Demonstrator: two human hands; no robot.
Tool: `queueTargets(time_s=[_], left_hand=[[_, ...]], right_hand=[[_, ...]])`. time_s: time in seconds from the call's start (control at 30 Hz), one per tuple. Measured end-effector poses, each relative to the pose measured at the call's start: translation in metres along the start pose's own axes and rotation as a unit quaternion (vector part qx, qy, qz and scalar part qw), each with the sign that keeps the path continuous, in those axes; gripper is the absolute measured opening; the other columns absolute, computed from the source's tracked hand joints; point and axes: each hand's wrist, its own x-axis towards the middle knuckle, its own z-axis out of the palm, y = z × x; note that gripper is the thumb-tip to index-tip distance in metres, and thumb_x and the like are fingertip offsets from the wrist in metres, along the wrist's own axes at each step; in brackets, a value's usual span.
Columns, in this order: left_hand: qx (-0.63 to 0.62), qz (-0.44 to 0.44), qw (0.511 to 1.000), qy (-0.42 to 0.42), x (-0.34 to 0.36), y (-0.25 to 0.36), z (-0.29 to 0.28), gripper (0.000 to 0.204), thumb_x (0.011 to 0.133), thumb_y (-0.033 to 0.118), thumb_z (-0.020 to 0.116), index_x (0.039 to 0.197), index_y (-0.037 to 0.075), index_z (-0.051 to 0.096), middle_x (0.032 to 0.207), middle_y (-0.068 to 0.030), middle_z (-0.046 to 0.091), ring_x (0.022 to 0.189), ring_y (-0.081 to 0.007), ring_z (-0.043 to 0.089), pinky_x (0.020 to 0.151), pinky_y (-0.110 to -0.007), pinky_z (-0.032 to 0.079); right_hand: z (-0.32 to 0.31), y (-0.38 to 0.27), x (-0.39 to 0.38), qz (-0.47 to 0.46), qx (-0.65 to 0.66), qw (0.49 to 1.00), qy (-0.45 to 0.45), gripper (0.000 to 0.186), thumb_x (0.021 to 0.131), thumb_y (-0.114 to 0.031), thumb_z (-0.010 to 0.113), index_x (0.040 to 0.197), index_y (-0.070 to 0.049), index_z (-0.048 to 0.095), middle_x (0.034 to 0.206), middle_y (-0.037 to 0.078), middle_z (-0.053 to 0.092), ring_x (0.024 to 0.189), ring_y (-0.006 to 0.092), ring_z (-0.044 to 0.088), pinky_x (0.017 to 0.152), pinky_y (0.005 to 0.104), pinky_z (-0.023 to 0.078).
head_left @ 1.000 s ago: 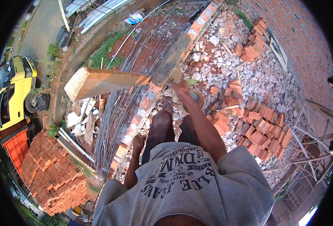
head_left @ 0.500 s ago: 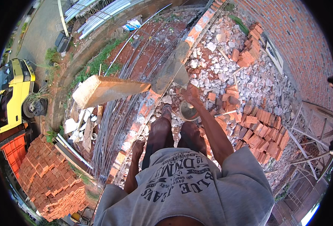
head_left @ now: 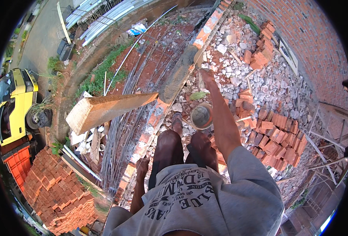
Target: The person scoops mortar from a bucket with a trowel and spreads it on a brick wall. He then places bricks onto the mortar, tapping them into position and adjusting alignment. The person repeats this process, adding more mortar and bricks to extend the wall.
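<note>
My right hand (head_left: 207, 75) is closed round a trowel (head_left: 198, 59), its blade at the edge of wet grey mortar (head_left: 173, 82) on the low brick wall (head_left: 153, 118). A tall concrete column (head_left: 107, 108) rises from the wall just left of that mortar. Below my right hand a bucket (head_left: 200, 115) of grey mortar stands on the rubble. My left hand (head_left: 142, 165) is closed beside my left leg, near the wall; what it holds, if anything, is hidden. My foot (head_left: 177, 122) rests left of the bucket.
Broken rubble (head_left: 237, 74) and loose brick piles (head_left: 276, 137) lie right, below a brick wall (head_left: 300, 39) and scaffolding (head_left: 325, 141). Left are bundled steel rods (head_left: 119, 145), stacked bricks (head_left: 58, 188), a yellow truck (head_left: 16, 102), pipes and a road (head_left: 38, 39).
My right hand and the trowel have moved up and rightward along the wall, showing more of the bucket and of the mortar on the wall top. My left hand has shifted slightly down.
</note>
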Motion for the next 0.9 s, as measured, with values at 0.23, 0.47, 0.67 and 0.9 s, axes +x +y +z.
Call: queueTargets(time_s=[0.23,0.47,0.67,0.9], left_hand=[[0.027,-0.131,0.978,-0.161,-0.011,-0.002,-0.003,0.013,0.096,0.016,0.048,0.090,0.008,0.056,0.064,-0.0152,0.045,0.061,-0.0337,0.049,0.059,-0.045,0.038],[-0.061,-0.234,0.953,-0.181,0.023,0.028,-0.012,0.035,0.103,0.030,0.043,0.085,0.002,0.052,0.066,-0.0161,0.046,0.062,-0.0340,0.047,0.060,-0.045,0.037],[-0.078,-0.124,0.986,-0.082,0.029,0.025,-0.002,0.051,0.099,0.040,0.040,0.069,0.000,0.052,0.061,-0.0202,0.049,0.059,-0.0393,0.049,0.058,-0.050,0.034],[0.032,0.062,0.997,-0.025,0.012,-0.009,0.021,0.016,0.092,0.021,0.051,0.086,0.007,0.057,0.068,-0.0137,0.050,0.067,-0.0350,0.052,0.061,-0.046,0.038]], right_hand=[[0.062,0.096,-0.047,-0.068,-0.032,0.996,0.053,0.050,0.090,-0.028,0.068,0.124,0.002,0.050,0.099,0.010,0.062,0.087,0.0205,0.056,0.077,0.0377,0.048],[0.111,0.227,-0.143,-0.066,-0.223,0.972,0.016,0.054,0.095,-0.040,0.058,0.127,0.001,0.044,0.097,0.010,0.057,0.088,0.0225,0.056,0.078,0.0323,0.048],[0.141,0.309,-0.166,0.121,0.530,0.837,-0.062,0.042,0.093,-0.037,0.059,0.111,0.000,0.056,0.099,0.008,0.060,0.091,0.0212,0.058,0.080,0.0372,0.048],[0.124,0.123,-0.204,0.226,0.314,0.922,-0.021,0.028,0.095,-0.027,0.054,0.096,0.001,0.055,0.075,0.013,0.061,0.061,0.0279,0.059,0.052,0.0436,0.049]])
